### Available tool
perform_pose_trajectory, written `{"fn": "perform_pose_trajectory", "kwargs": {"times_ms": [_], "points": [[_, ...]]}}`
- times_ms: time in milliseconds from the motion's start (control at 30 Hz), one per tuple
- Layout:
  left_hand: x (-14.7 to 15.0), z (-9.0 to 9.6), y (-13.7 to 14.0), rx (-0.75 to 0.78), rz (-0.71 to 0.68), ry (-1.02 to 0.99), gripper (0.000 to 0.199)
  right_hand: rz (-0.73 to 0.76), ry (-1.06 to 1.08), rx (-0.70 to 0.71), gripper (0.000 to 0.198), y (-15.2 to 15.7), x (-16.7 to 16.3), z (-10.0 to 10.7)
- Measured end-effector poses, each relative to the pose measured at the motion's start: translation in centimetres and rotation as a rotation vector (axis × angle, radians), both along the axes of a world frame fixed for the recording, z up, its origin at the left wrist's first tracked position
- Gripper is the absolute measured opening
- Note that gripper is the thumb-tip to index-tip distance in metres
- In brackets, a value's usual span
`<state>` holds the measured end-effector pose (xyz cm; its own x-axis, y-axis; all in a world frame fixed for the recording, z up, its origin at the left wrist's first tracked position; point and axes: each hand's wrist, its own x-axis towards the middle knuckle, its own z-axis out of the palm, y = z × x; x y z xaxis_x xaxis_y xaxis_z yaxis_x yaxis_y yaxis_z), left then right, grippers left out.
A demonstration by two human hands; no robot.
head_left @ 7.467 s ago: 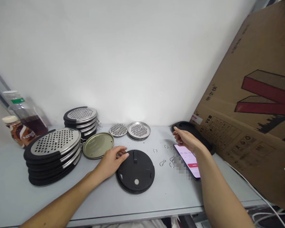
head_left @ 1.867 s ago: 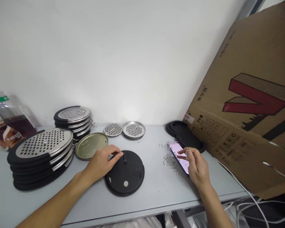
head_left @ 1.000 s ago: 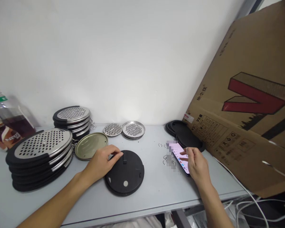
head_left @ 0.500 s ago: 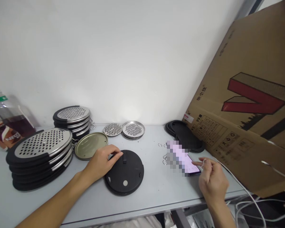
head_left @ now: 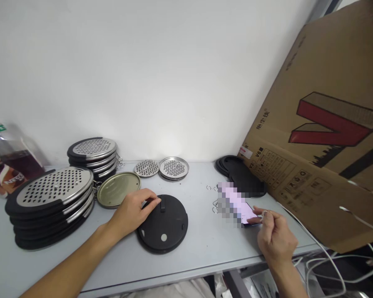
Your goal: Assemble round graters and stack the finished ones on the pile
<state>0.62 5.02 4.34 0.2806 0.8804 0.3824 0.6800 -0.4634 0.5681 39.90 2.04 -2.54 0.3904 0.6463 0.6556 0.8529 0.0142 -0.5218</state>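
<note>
On the table lies a round black disc with a short raised strap near its far edge and a pale round dot. My left hand rests at its left rim, fingers bent together, tips by the strap; the fingers' undersides are hidden. To the right, a phone lies with its pinkish screen lit and partly pixelated. My right hand reaches over its near end, fingertips at the screen. A small whitish thing, too small to name, shows between thumb and fingers. Small metal rings lie left of the phone.
Stacked round graters with black rims stand left, with another stack behind. An olive metal lid and perforated discs lie farther back. Black parts lie against a cardboard box. Bottles stand far left.
The fingers of my right hand have shifted over the phone, with more than one fingertip now by its near end. My left hand stays at the black disc. The view has shifted slightly.
</note>
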Motion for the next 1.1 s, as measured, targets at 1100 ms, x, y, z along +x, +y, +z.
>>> {"fn": "perform_pose_trajectory", "kwargs": {"times_ms": [1100], "points": [[0.1,0.3,0.0,0.047,0.012,-0.046,0.022,0.147,0.281,0.187,0.035,1.2,-1.6,3.6]]}}
